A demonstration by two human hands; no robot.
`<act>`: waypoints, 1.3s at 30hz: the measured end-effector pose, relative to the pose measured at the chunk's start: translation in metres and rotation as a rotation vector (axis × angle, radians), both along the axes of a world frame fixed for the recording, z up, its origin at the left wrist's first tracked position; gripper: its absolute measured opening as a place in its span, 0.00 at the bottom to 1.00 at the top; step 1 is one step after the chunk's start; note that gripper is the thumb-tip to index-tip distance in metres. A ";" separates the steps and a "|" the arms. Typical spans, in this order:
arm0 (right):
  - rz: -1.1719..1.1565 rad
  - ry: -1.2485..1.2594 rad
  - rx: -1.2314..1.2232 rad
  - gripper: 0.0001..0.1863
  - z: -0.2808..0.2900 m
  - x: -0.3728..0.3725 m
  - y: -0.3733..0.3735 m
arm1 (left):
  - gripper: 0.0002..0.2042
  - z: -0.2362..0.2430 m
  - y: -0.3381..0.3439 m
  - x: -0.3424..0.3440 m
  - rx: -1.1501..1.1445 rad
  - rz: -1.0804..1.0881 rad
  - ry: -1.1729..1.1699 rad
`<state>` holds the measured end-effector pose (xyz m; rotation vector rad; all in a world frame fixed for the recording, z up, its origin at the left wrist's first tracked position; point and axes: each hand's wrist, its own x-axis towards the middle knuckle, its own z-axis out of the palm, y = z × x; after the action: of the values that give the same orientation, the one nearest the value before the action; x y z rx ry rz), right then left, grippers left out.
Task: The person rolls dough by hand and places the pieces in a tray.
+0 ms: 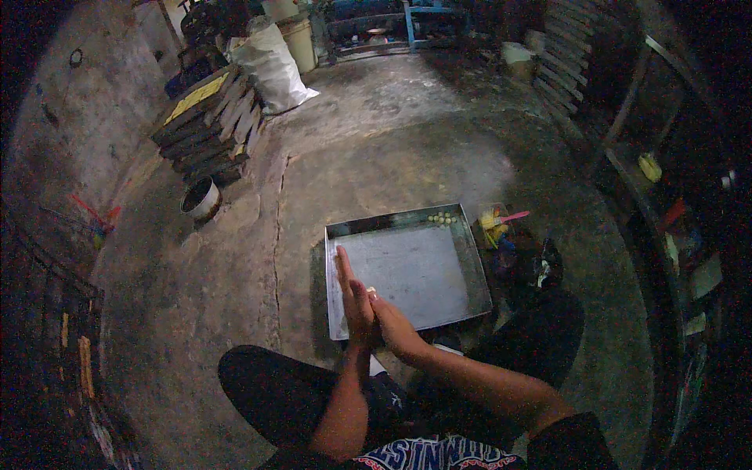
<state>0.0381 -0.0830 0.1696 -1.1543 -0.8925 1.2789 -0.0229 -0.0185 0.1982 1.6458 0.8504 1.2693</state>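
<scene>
My left hand (352,290) is upright over the metal tray (399,266), its fingers stretched out and pressed together. My right hand (393,325) presses against its palm, fingers partly hidden. A small pale piece (372,291), soft-looking, shows between the two palms. Several small pale yellow balls (442,218) sit grouped in the tray's back right corner. The tray lies on the concrete floor between my bent legs.
A pink-handled item (513,216) and yellow things lie right of the tray. At back left are stacked planks (204,133), a white sack (270,74) and a round container (200,200). A blue frame (423,27) stands at back; a dark rack lines the right.
</scene>
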 end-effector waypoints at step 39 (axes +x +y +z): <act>-0.701 0.806 -0.316 0.19 -0.348 0.279 0.207 | 0.21 -0.181 -0.004 0.030 -0.347 -0.180 0.609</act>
<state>0.3172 0.1238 -0.1781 -0.9232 0.3056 1.1398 0.0070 -0.0221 0.0176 1.7863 1.1725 0.4519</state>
